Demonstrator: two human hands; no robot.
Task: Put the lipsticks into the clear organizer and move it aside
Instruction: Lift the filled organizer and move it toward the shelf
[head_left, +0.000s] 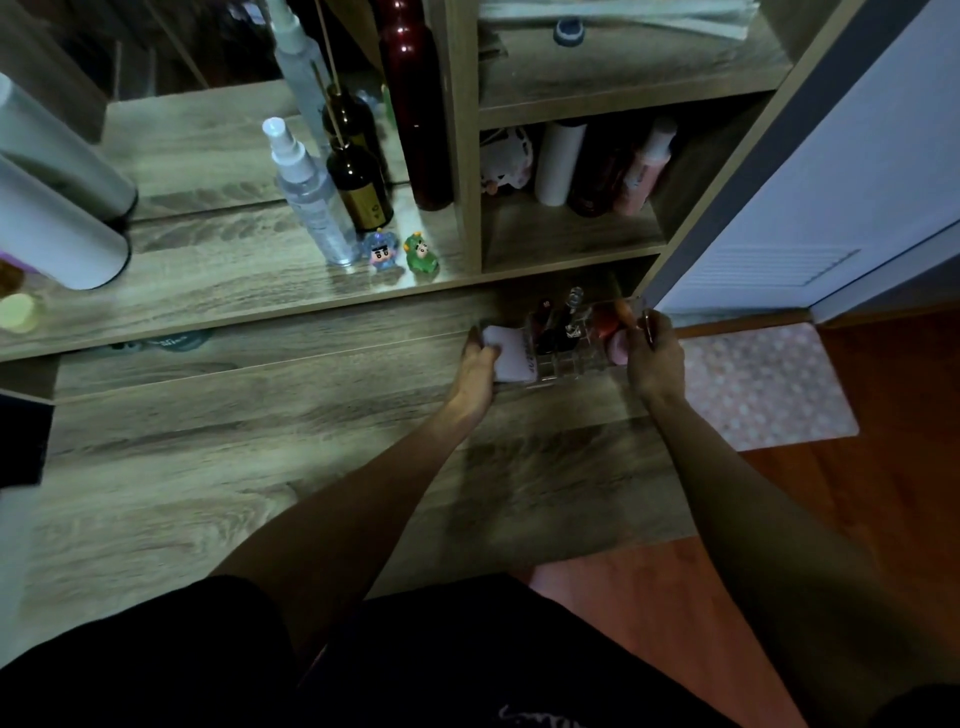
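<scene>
The clear organizer (571, 364) stands at the far right of the wooden desk, under the lowest shelf. Several lipsticks (556, 325) stand upright in its compartments, dark and red ones among them. A pale pink flat item (511, 353) leans at its left end. My left hand (480, 364) grips the organizer's left end, fingers over the pink item. My right hand (652, 358) grips the right end, beside a pink rounded item (618, 348). Dim light hides the organizer's edges.
A spray bottle (311, 197), a dark diffuser bottle (358, 187) and two small figurines (400, 252) stand on the raised ledge. Shelf cubbies (571, 228) hold bottles. A white cylinder (57, 234) lies at left. A pink dotted mat (763, 384) covers the floor at right.
</scene>
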